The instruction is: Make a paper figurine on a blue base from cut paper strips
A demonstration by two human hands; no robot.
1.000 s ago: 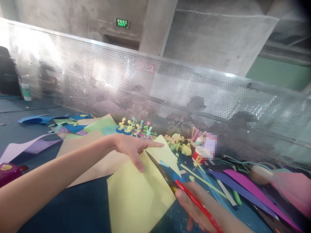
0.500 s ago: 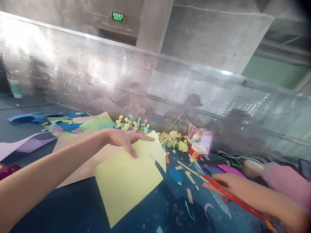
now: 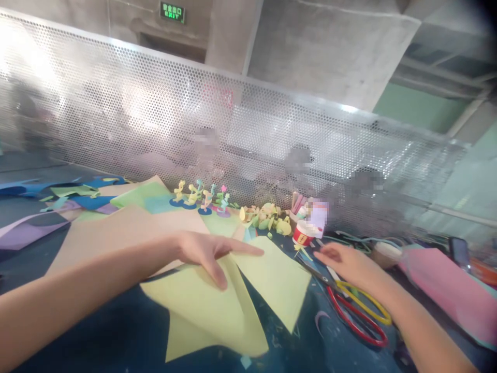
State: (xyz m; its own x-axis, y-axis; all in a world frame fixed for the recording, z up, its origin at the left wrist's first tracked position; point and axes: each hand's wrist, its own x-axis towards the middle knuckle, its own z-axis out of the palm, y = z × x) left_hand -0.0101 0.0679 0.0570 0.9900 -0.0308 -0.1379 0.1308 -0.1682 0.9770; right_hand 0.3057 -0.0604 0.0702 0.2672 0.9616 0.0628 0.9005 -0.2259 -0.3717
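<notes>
A perforated screen (image 3: 155,114) lines the blue surface's (image 3: 128,336) far edge; the left hand (image 3: 204,254) pinches yellow paper (image 3: 202,305), the right hand (image 3: 345,261) hangs unclenched beside scissors (image 3: 326,280).

The held paper (image 3: 209,311) is pale yellow, the scissors (image 3: 325,280) red-and-yellow handled, the table (image 3: 116,342) dark blue.

Lighting's uneven: strong white glare washes out the perf. metal screen (image 3: 93,109) up & left of the L grip (image 3: 202,252), & the green-lit exit sign (image 3: 173,11) glows vs. dim concrete (image 3: 310,52) well above it. Bench (image 3: 108,331) below that grip is v. dark, but yellow paper (image 3: 209,311) under it is pale w/ soft shading. Overall hazy & a bit soft, w/ pixelated patches (image 3: 298,159) above the R grip (image 3: 341,259) & a blacked-out corner far up-right of it.
</notes>
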